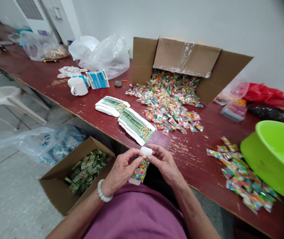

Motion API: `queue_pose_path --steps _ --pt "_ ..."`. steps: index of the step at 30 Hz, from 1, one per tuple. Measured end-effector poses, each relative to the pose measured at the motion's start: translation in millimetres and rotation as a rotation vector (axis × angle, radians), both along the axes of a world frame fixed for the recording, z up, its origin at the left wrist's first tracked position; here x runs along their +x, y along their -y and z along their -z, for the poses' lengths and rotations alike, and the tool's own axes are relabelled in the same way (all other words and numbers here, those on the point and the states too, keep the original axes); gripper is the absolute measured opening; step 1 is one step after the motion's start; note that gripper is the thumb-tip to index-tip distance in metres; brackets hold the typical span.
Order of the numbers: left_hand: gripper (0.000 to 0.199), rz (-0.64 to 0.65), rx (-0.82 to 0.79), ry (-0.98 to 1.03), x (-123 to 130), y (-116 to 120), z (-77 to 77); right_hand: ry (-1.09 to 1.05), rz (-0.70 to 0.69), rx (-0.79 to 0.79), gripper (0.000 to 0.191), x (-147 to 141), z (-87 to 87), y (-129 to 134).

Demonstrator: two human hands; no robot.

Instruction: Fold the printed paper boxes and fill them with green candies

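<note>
The red worktop [184, 147] runs across in front of the person, its near edge just beyond the hands. On it, a large cardboard box [186, 54] stands open behind a spread of wrapped sweets [171, 111], and a green tub [256, 156] sits well off to the right. A smaller floor box [53, 191] lies down to the left. Nearer the middle, a row of flat cartons [135, 126] points its close end at the hands.

The small printed carton [141, 170] is between the two hands, above the lap, its long axis running from the worktop side back toward the body, the near end leaning slightly left. The left hand [123, 167] laps over its upper left part; the right hand [166, 166] meets its far end. Both pinch narrowly around the white flap [146, 151], fingertips close together; neither is clearly nearer.
</note>
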State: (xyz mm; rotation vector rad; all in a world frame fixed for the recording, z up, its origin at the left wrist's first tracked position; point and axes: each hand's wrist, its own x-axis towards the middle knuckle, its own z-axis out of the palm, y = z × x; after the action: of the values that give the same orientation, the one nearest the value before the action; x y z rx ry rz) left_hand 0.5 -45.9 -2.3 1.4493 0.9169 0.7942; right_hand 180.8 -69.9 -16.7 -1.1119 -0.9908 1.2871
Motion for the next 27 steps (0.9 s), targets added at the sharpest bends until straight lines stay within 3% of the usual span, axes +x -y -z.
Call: queue_pose_path --steps 2,6,10,13,18,23,27 --pt "0.023 -0.027 -0.063 0.057 0 0 1.5 0.169 0.000 0.095 0.012 0 1.1 2" --pt "0.048 -0.105 -0.315 0.230 1 1 3.0 0.314 0.065 0.234 0.008 -2 3.9 5" --pt "0.050 0.124 -0.734 0.367 3 5 10.1 0.388 0.061 0.282 0.011 -4 3.3 6" --pt "0.064 0.110 -0.908 0.361 7 7 16.0 0.495 -0.035 0.329 0.015 -2 -2.1 4" --pt "0.062 -0.032 -0.683 0.226 13 8 8.5 0.373 -0.155 0.229 0.012 3 -11.5 -1" --pt "0.066 -0.015 -0.535 0.156 13 7 1.7 0.347 -0.090 0.197 0.008 -2 -11.5 -5" --pt "0.069 0.022 -0.452 0.105 11 7 4.4 0.131 -0.111 0.031 0.014 -4 -8.0 -9"
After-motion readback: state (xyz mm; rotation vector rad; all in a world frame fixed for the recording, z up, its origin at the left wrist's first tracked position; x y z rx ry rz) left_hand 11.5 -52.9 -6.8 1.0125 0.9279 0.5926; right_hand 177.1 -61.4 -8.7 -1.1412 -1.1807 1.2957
